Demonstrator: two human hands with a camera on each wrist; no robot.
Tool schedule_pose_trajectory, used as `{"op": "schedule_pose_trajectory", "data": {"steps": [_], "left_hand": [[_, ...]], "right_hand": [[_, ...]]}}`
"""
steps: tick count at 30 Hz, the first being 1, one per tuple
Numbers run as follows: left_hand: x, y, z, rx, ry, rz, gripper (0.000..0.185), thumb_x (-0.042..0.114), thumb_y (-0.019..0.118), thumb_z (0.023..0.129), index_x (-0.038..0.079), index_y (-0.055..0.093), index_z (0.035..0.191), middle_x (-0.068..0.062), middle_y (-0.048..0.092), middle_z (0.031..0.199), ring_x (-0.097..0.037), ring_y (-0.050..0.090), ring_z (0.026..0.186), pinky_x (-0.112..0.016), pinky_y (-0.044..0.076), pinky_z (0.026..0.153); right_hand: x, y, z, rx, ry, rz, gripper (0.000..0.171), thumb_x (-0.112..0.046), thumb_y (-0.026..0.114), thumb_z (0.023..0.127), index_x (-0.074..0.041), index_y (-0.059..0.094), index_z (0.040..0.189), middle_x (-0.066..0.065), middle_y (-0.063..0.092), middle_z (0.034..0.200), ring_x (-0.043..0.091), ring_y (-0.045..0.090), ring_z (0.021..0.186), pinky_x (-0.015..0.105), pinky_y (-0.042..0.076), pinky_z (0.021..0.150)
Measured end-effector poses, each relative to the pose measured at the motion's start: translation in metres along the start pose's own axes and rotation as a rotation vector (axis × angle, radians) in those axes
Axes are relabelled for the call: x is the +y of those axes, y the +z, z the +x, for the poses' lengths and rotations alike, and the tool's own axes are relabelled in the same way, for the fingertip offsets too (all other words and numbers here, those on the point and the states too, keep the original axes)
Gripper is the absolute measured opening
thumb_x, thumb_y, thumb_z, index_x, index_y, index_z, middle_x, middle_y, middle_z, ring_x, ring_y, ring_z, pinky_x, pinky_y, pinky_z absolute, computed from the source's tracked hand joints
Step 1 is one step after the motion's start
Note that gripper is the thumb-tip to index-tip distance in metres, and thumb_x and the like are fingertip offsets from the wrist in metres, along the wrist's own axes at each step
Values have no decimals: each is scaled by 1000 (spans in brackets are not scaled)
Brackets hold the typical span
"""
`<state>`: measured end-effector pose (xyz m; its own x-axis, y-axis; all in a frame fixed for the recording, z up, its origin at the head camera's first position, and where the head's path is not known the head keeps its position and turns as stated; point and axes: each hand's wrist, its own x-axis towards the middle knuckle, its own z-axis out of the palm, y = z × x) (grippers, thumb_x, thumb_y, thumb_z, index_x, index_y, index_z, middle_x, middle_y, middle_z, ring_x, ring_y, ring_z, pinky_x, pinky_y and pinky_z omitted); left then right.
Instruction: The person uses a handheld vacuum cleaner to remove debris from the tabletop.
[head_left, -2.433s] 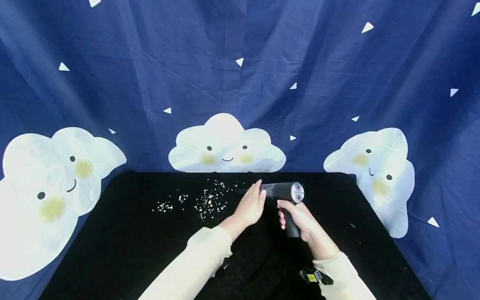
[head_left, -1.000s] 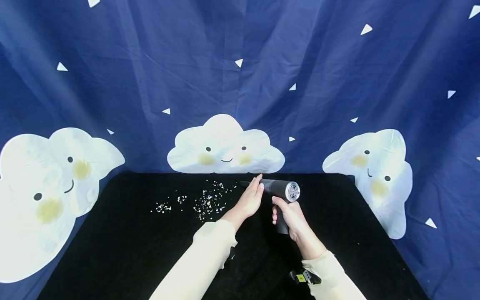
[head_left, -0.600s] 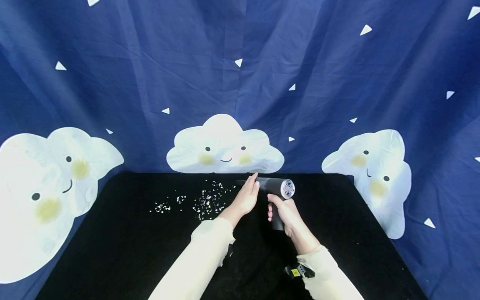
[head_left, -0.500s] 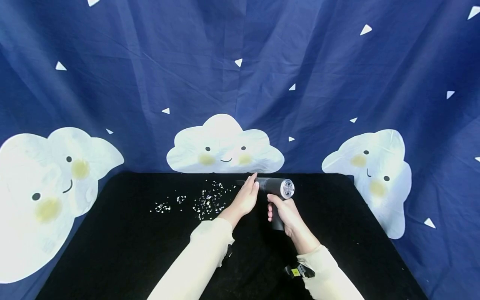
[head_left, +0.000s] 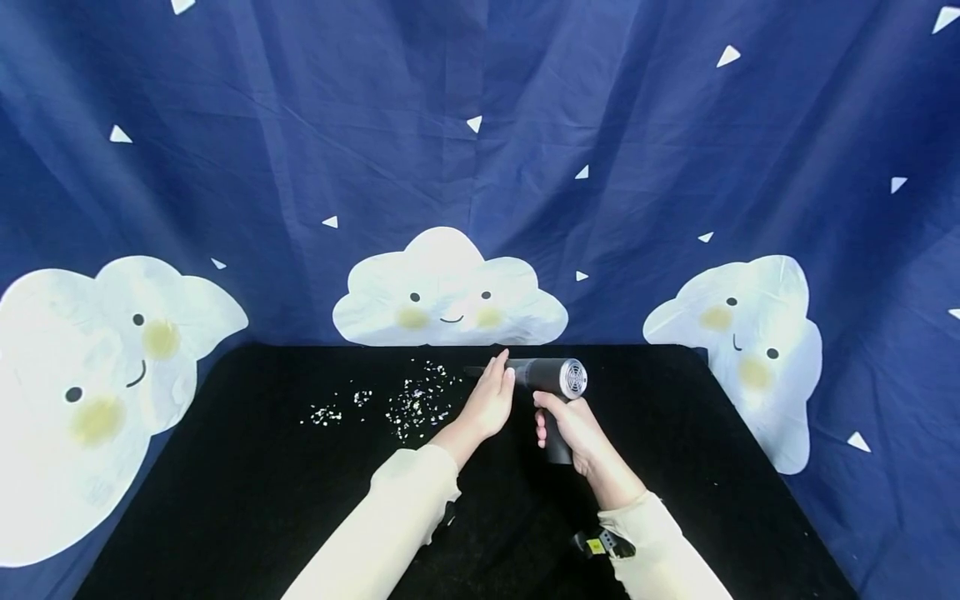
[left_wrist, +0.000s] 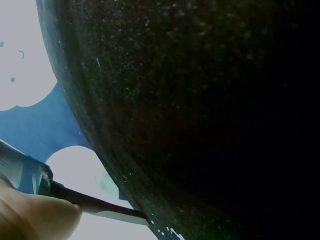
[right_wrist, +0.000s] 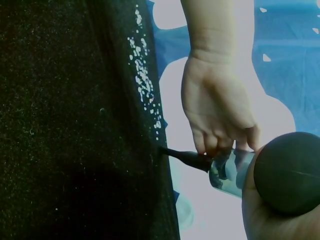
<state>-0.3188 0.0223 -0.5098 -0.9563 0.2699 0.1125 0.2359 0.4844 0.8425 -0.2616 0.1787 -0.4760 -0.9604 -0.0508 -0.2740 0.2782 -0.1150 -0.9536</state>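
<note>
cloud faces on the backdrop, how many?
3: left cloud beside the table, middle cloud behind its far edge, right cloud past its right corner. More may lie outside the frame.

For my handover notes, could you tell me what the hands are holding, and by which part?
The right hand grips the handheld vacuum by its handle; the left hand holds its clear front section, just behind the nozzle.

Both hands (head_left: 487, 404) forward, fingers curled

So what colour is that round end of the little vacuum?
Silver, with a grille, on the handheld vacuum; the head view shows it best.
</note>
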Motion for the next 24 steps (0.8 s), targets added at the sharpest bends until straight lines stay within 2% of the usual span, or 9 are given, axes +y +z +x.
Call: {"op": "schedule_pose_trajectory", "data": {"steps": [11,24], "left_hand": [[0,2,-10,42,50,35,52,27,27,110,2,27,156,-23,30,159,-36,21,150,-50,22,119],[5,2,-22,97,11,47,52,27,28,110,1,28,155,-23,31,158,-37,23,149,-51,24,119]], "right_hand": [[-1,-4,-6,-57,14,-16,17,-19,61,95,-3,55,91,2,53,61,12,50,48,25,47,48],[-1,-7,-6,-131,11,-52,22,-19,59,96,2,53,95,3,52,61,12,50,48,24,47,47]]}}
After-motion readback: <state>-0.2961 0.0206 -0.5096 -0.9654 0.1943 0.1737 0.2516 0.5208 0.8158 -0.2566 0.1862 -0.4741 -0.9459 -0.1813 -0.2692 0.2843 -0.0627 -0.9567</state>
